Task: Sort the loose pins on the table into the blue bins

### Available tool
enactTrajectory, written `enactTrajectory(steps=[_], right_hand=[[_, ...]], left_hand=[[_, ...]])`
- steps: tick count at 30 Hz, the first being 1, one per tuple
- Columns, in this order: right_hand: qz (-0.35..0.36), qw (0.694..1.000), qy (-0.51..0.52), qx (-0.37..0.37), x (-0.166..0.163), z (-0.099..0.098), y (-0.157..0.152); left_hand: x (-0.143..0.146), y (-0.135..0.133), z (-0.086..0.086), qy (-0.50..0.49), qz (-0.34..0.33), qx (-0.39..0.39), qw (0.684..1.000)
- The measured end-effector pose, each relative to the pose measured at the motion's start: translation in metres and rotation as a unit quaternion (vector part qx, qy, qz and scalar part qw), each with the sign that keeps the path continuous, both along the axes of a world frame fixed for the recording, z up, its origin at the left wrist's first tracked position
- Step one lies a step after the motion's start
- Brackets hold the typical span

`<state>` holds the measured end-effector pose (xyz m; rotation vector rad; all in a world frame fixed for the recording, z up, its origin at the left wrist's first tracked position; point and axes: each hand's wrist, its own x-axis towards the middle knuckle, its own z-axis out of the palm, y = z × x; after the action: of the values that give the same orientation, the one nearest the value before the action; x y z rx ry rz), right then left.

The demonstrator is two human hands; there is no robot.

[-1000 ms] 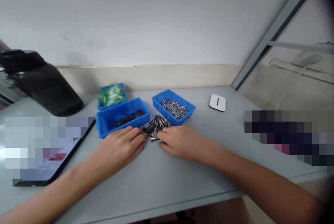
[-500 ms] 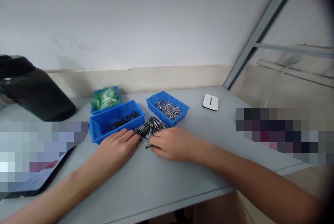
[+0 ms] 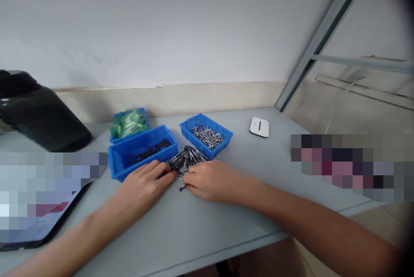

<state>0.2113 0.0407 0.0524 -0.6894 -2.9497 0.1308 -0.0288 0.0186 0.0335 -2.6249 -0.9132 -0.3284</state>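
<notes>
Pale wall (image 3: 200,27) with a beige strip along its foot stands behind a light grey flat tabletop (image 3: 200,229), and a slanting grey metal frame (image 3: 323,38) rises at the far right. Near the middle lies a loose heap of thin dark and silver metal fasteners (image 3: 187,156), on the tabletop between the two hands and just in front of two bins. Of these, the long blue plastic bin (image 3: 121,156) on the left holds dark fasteners (image 3: 148,152), and the blue ribbed plastic tray (image 3: 221,147) on the right holds silver ones (image 3: 208,137). Behind the long bin, a smaller blue plastic bin (image 3: 146,119) carries crumpled green translucent plastic (image 3: 129,123).

The left hand (image 3: 147,182) rests at the heap's near left edge, fingers bent downward; whether they grip anything cannot be told. The right hand (image 3: 213,181), a gold-coloured ring (image 3: 193,169) on one finger, has its fingers curled in at the near right edge. One dark fastener (image 3: 181,189) sticks out beside its fingertips, though whether it is pinched is hidden.
</notes>
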Motion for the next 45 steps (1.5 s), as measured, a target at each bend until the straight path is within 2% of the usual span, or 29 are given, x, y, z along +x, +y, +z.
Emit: enactTrajectory(steps=[5, 11, 17, 23, 28, 34, 40, 45], right_hand=[[-0.034, 0.999, 0.0, -0.002, 0.003, 0.001, -0.001], [-0.113, 0.993, -0.018, -0.01, 0.001, 0.006, -0.002], [-0.126, 0.992, -0.019, -0.012, 0.001, 0.007, -0.003], [-0.094, 0.992, 0.088, -0.013, 0.001, 0.007, -0.002], [-0.044, 0.995, 0.093, -0.005, 0.0, 0.008, 0.0], [-0.043, 0.992, 0.113, 0.029, 0.002, 0.009, -0.002], [-0.043, 0.991, 0.123, 0.043, 0.002, 0.009, -0.003], [-0.007, 0.99, 0.126, 0.069, 0.004, 0.009, -0.002]], left_hand=[[-0.002, 0.001, 0.0, -0.006, -0.018, 0.001, 1.0], [-0.002, 0.0, -0.003, -0.011, -0.032, 0.015, 0.999], [0.003, 0.0, 0.001, -0.048, -0.035, 0.021, 0.998], [0.006, -0.003, 0.008, -0.131, -0.011, -0.04, 0.991], [0.007, -0.009, 0.012, -0.171, 0.008, -0.098, 0.98], [0.01, -0.012, 0.015, -0.292, 0.035, -0.228, 0.928], [0.011, -0.01, 0.018, -0.332, 0.045, -0.25, 0.909], [0.011, -0.012, 0.028, -0.337, 0.031, -0.256, 0.906]])
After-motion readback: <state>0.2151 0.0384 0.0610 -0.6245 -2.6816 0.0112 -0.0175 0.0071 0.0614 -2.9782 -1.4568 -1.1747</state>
